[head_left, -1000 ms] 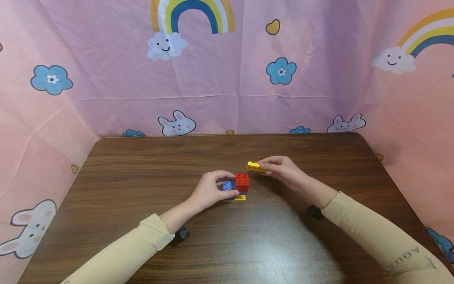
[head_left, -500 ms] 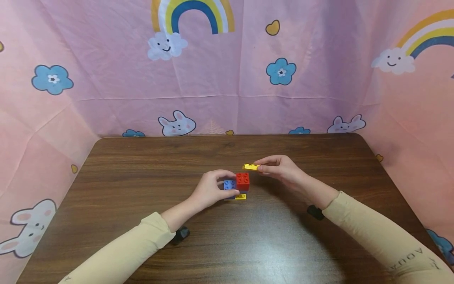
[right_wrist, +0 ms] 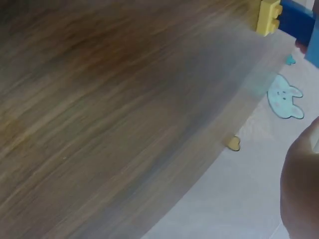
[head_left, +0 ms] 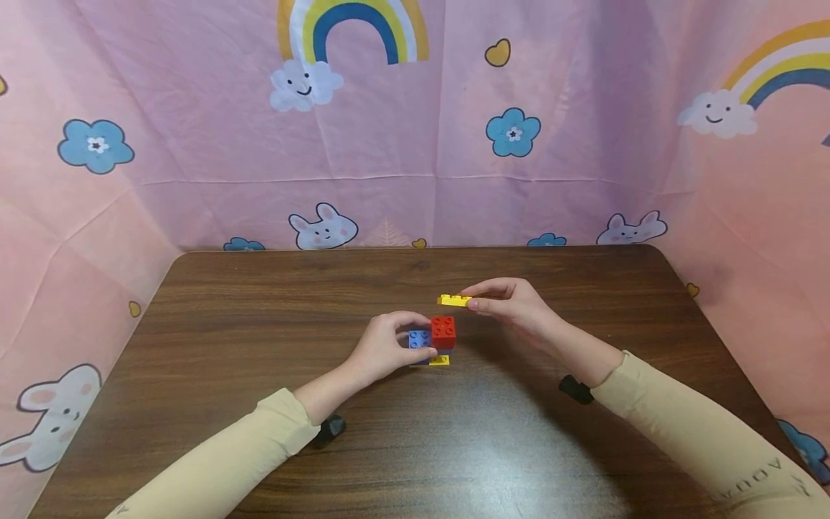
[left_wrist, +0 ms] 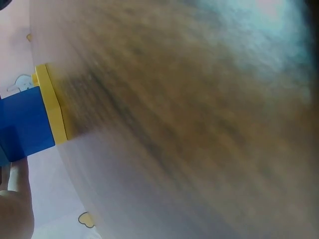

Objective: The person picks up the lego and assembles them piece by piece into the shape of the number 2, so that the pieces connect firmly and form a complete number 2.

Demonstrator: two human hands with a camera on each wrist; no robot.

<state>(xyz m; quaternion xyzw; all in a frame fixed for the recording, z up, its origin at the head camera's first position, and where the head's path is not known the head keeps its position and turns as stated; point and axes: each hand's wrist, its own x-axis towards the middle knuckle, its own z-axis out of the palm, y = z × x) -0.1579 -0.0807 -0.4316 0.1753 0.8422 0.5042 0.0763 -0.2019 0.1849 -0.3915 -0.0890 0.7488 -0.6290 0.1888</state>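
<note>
My left hand (head_left: 382, 347) grips a small stack of toy building bricks on the table, thumb at the near side and fingers behind. In the stack, a blue brick (head_left: 419, 337) stands at the left and a red brick (head_left: 444, 331) rises higher at the right. A flat yellow brick (head_left: 440, 360) forms the base; its edge (left_wrist: 52, 104) also shows in the left wrist view, beneath the blue brick (left_wrist: 25, 124). Just behind and above the red brick, my right hand (head_left: 512, 306) pinches another flat yellow brick (head_left: 454, 300) by its right end, studs upward.
The bricks are on a brown wood-grain table (head_left: 259, 303) with rounded far corners. A pink patterned cloth (head_left: 402, 144) hangs behind it and along both sides. Dark wrist devices (head_left: 331, 429) sit beneath both forearms.
My right hand has carried the flat yellow brick a little to the left and slightly up or away. The left hand and the stack stay almost in place.
</note>
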